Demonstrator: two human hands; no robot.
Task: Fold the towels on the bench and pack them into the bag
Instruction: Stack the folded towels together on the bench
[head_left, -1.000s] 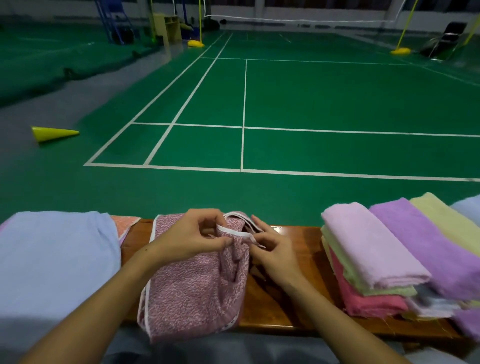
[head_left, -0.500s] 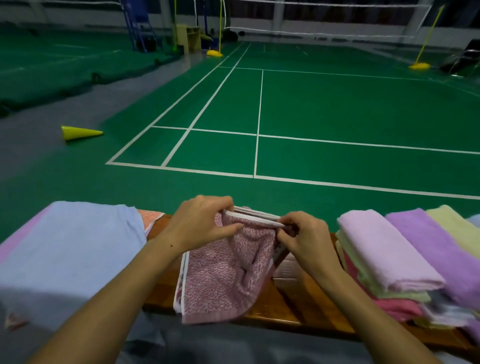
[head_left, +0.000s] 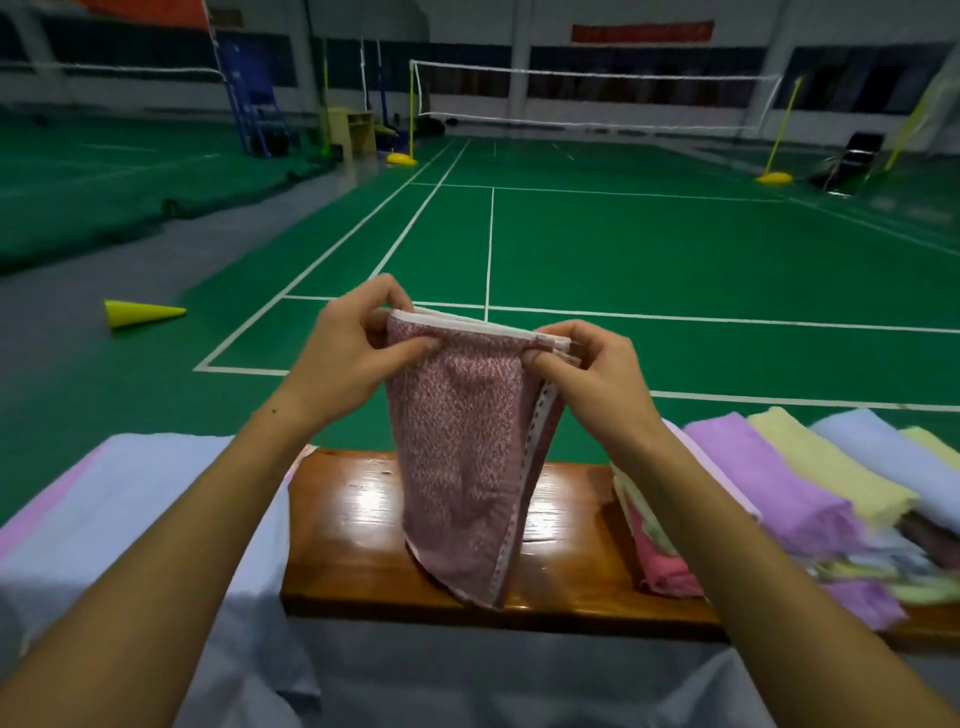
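Observation:
A speckled pink towel (head_left: 462, 457) with a white hem hangs folded above the wooden bench (head_left: 353, 551). My left hand (head_left: 348, 358) pinches its upper left corner and my right hand (head_left: 587, 369) pinches the upper right corner, so the top edge is stretched between them. The towel's lower end hangs down to about the bench's near edge. A pile of folded towels (head_left: 769, 509) in lilac, yellow, pale blue and pink lies on the bench at the right. No bag shows in the view.
A pale blue cloth (head_left: 130, 509) covers the bench's left end and hangs toward me. Beyond the bench is a green badminton court with a net (head_left: 592, 98). A yellow cone (head_left: 140, 313) lies on the floor at the left.
Both hands have lifted the speckled pink towel off the bench by its top edge. It now hangs free instead of lying bunched on the wood. The camera has tilted up.

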